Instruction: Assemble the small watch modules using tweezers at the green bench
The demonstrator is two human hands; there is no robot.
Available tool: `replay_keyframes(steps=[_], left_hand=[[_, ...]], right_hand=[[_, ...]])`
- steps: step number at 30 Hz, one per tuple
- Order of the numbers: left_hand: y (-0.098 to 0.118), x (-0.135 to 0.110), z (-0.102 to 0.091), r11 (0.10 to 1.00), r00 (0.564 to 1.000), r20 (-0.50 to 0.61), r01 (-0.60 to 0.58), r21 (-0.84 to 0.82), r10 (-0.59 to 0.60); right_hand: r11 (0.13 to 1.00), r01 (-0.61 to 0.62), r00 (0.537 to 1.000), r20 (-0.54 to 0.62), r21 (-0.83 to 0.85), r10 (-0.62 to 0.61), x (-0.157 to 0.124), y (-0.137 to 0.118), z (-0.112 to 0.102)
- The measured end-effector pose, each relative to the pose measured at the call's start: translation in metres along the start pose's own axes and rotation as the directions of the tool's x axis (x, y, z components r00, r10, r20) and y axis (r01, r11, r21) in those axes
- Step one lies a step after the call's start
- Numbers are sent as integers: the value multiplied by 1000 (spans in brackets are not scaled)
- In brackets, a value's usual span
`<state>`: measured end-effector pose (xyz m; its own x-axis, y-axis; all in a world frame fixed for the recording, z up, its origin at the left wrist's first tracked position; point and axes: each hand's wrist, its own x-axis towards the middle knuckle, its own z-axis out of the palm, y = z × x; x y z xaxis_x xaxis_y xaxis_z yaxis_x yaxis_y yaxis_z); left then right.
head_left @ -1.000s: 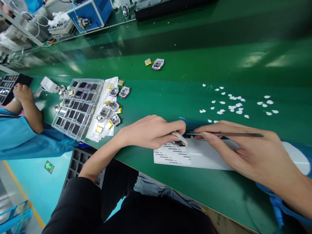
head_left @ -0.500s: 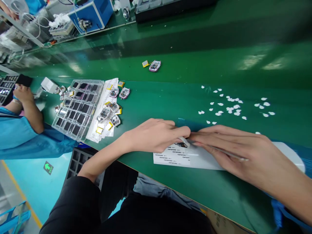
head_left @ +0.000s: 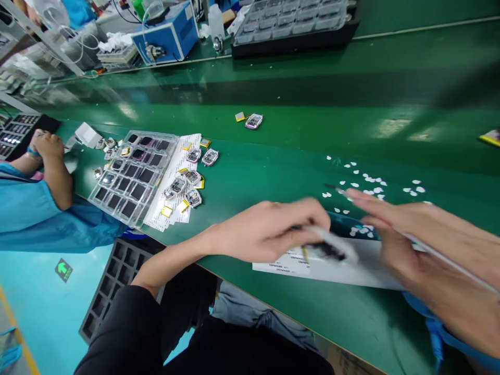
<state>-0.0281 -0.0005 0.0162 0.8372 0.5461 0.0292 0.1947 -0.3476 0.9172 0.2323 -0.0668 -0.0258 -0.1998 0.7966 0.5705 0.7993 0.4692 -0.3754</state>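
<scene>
Green bench (head_left: 273, 174) | right hand (head_left: 422, 237) near white pieces (head_left: 378, 190) | turquoise floor (head_left: 35, 276) | blue instrument (head_left: 167, 40)

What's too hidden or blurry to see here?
In the head view:
Small device: blurred, and partly covered by the left hand holding it.
Thin tool: partly hidden by the right hand.
Yellow-edged thing: cut off by the picture's right edge.

A blue box (head_left: 169, 35) (silvery fitting (head_left: 154, 52) on its front) stands near a pale bottle (head_left: 216, 22).
</scene>
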Motion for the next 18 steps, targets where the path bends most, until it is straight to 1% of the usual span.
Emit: replay_keyframes(steps=[1,2,3,4,6,7,8,9,11,13,15,17,18], left_hand=[[-1,1,-1,978,989,-119,60,-200,-85],[-4,3,-3,920,956,-216,107,-378,-200],[-8,6,-4,841,911,-263,143,-522,-319],[-14,8,-5,754,868,-264,172,-634,-420],[-25,14,-5,580,816,-177,221,-784,-551],[-30,16,-4,507,808,-124,234,-830,-576],[-33,18,-2,449,813,-72,243,-860,-577],[-34,19,0,410,827,-28,249,-877,-561],[-33,19,6,383,866,47,269,-884,-498],[-29,17,10,402,889,62,266,-876,-454],[-24,15,13,445,894,20,243,-862,-448],[-23,14,14,504,885,-37,229,-833,-464],[-24,15,15,542,875,-76,226,-809,-478]], right_hand=[[1000,3,999,-47,-7,-3,1,-1,-2],[1000,0,996,-88,-20,-2,2,-3,-3],[999,-12,994,-113,-37,7,3,-4,-5],[998,-37,993,-116,-51,31,3,-6,-6],[992,-114,990,-85,-56,109,2,-9,-7],[984,-167,984,-70,-54,163,1,-10,-7],[973,-221,974,-64,-57,218,-1,-12,-7],[964,-257,965,-74,-60,253,-3,-13,-6],[962,-268,959,-106,-53,261,-7,-15,-5],[966,-256,964,-81,-28,253,-10,-18,-7],[950,-312,950,16,-12,312,-13,-21,-11],[931,-364,929,84,19,362,-16,-22,-15],[929,-367,926,112,47,360,-17,-22,-15]])
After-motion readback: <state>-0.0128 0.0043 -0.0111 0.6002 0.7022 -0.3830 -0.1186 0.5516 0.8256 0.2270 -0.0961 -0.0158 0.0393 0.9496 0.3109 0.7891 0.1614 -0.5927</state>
